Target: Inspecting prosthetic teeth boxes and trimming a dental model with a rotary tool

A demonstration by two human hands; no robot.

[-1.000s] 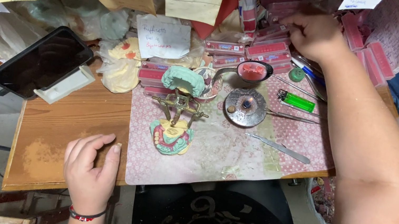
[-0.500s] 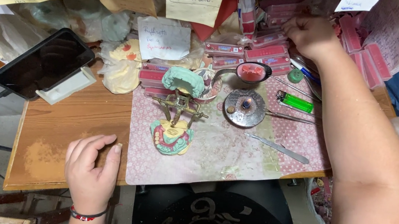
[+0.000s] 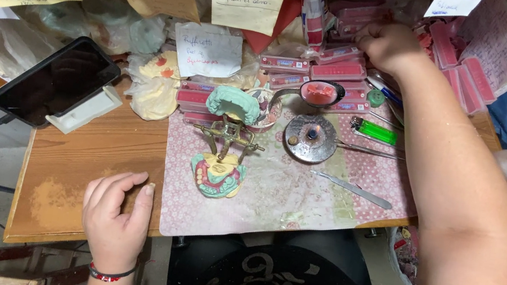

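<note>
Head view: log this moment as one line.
left hand: flat on wooden table | right hand: on pink boxes | articulator: untouched

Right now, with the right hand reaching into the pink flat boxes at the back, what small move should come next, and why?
Probably close the fingers on one pink flat box and lift it straight up. The right hand already rests on the stack of these boxes, while the left hand lies flat on the brown wooden table, holding nothing. The boxes lie crowded, so a sideways pull could shift their neighbours.

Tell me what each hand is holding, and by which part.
The left hand holds nothing; it rests flat on the wooden table. The right hand reaches among the pink boxes; any grip there cannot be told.
</note>
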